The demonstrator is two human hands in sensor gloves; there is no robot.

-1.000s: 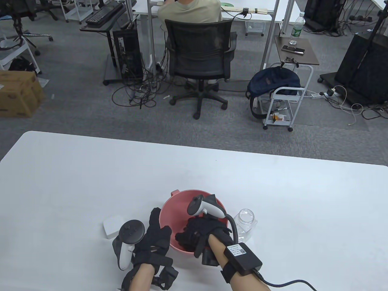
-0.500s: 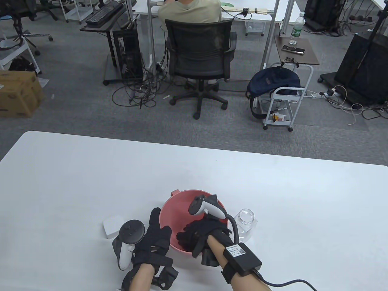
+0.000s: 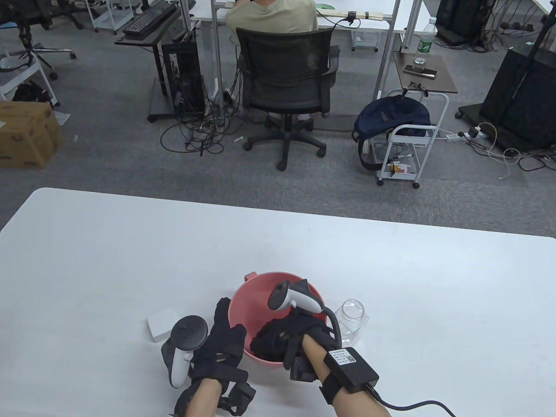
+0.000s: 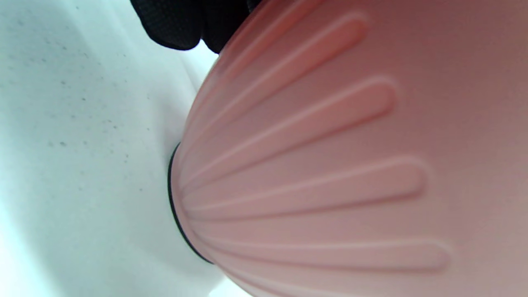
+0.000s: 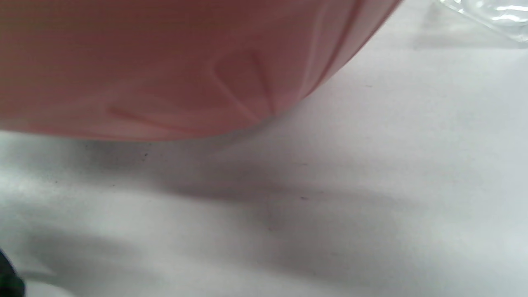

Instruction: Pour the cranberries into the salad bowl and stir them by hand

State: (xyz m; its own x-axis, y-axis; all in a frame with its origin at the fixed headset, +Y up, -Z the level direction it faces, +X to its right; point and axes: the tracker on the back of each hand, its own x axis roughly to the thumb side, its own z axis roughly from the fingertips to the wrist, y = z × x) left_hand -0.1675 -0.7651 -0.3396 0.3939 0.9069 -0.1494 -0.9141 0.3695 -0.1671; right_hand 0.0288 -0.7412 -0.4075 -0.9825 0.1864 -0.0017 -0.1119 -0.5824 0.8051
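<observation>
A pink ribbed salad bowl (image 3: 260,278) stands near the table's front edge. Its outer wall fills the left wrist view (image 4: 330,165) and the top of the right wrist view (image 5: 165,62). My left hand (image 3: 221,334) lies against the bowl's left outer side with its fingers (image 4: 177,20) stretched along the wall. My right hand (image 3: 271,341) is down inside the bowl, fingers bent loosely toward the bottom. The hand hides the cranberries. An empty clear jar (image 3: 354,319) stands upright just right of the bowl, and its edge shows in the right wrist view (image 5: 495,16).
A small white square lid (image 3: 160,325) lies on the white table (image 3: 130,260) left of my left hand. Beyond the far table edge a person sits on an office chair (image 3: 284,74), with a trolley and bag (image 3: 399,126) on the floor.
My right hand has shifted a little toward the near-left inside the bowl, and its wrist has swung slightly. The left hand, bowl and jar have stayed put.
</observation>
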